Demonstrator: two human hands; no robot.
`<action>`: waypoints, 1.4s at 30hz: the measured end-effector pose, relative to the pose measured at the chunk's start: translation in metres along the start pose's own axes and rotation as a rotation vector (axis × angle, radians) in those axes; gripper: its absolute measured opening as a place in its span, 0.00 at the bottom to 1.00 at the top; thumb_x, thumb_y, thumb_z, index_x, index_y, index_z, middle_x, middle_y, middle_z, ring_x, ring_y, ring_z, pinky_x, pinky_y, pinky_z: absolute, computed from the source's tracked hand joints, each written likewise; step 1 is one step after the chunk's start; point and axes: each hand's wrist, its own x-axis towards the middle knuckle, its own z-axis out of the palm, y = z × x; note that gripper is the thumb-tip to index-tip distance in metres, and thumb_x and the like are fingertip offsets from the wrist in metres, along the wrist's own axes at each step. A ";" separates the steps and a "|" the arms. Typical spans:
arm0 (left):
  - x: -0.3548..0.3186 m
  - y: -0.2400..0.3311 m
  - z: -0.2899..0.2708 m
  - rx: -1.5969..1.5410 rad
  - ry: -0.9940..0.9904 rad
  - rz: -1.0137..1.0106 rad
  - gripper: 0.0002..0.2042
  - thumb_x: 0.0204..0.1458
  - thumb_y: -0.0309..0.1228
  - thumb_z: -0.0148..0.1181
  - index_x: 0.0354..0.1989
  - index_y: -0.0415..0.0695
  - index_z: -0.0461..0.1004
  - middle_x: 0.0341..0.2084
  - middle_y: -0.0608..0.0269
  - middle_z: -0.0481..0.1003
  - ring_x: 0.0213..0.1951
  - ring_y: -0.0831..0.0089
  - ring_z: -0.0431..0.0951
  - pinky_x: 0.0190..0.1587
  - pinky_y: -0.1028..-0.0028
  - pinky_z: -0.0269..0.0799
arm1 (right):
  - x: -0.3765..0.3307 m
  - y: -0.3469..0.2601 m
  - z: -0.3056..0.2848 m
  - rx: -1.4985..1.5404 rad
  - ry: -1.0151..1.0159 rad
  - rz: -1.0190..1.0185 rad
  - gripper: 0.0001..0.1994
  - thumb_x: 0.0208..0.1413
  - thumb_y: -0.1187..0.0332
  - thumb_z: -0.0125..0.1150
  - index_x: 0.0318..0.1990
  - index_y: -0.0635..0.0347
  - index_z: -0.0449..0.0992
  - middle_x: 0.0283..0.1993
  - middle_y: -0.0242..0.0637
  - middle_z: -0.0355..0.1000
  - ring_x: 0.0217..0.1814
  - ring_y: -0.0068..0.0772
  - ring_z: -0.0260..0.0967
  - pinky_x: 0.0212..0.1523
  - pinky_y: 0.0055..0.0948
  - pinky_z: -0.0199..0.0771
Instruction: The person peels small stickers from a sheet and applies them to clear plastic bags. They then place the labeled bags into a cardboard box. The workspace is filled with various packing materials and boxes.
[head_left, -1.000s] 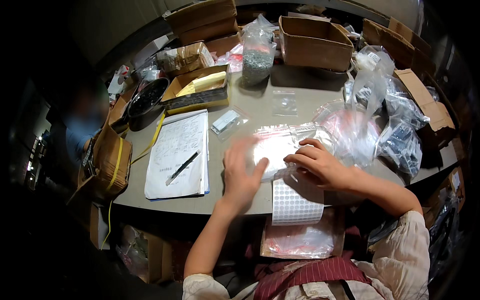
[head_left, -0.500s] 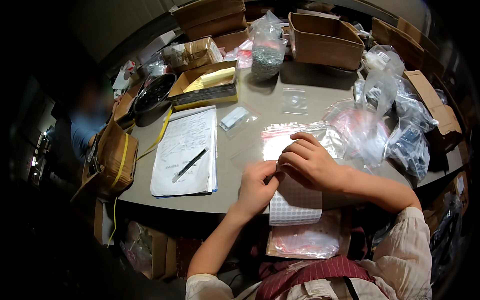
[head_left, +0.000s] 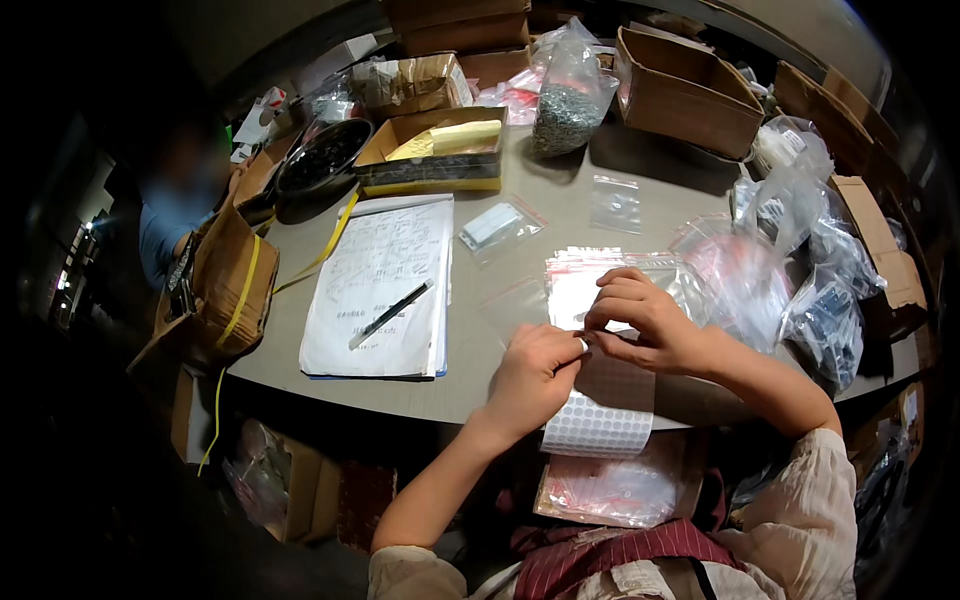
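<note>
With the meeting fingertips as my clock centre, I locate the sheet (head_left: pixel 600 420) at 6 o'clock. Its visible part points toward 6, the near end curving down over the edge of the table (head_left: pixel 455 390); the hands hide its far end, so I cannot confirm its long axis. It is white, thin and flexible, covered with rows of small grey discs. The left hand (head_left: pixel 540 370) and right hand (head_left: pixel 645 325) meet, fingers bent, at a small white piece (head_left: pixel 583 345); I cannot tell which grips it. Glossy plastic bags (head_left: pixel 572 297) lie flat at 12 o'clock.
</note>
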 end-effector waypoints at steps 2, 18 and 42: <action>-0.001 0.000 0.004 0.014 0.055 0.030 0.05 0.53 0.23 0.63 0.36 0.42 0.84 0.31 0.57 0.82 0.39 0.57 0.80 0.48 0.62 0.70 | 0.005 0.003 0.000 0.057 0.023 0.010 0.05 0.55 0.74 0.69 0.38 0.61 0.80 0.37 0.37 0.76 0.44 0.44 0.73 0.57 0.40 0.71; -0.015 0.006 0.013 0.172 -0.086 0.131 0.10 0.51 0.24 0.64 0.42 0.45 0.84 0.35 0.64 0.80 0.37 0.61 0.76 0.45 0.63 0.71 | 0.070 0.035 0.023 -0.175 -0.355 -0.391 0.18 0.36 0.68 0.70 0.41 0.57 0.82 0.39 0.33 0.76 0.45 0.41 0.75 0.56 0.37 0.75; -0.002 0.022 0.001 0.142 -0.058 0.183 0.10 0.49 0.22 0.67 0.40 0.44 0.87 0.37 0.61 0.84 0.39 0.59 0.82 0.46 0.61 0.76 | 0.059 0.022 -0.036 0.980 -0.043 0.500 0.03 0.65 0.76 0.63 0.42 0.63 0.74 0.42 0.39 0.78 0.45 0.29 0.79 0.43 0.32 0.84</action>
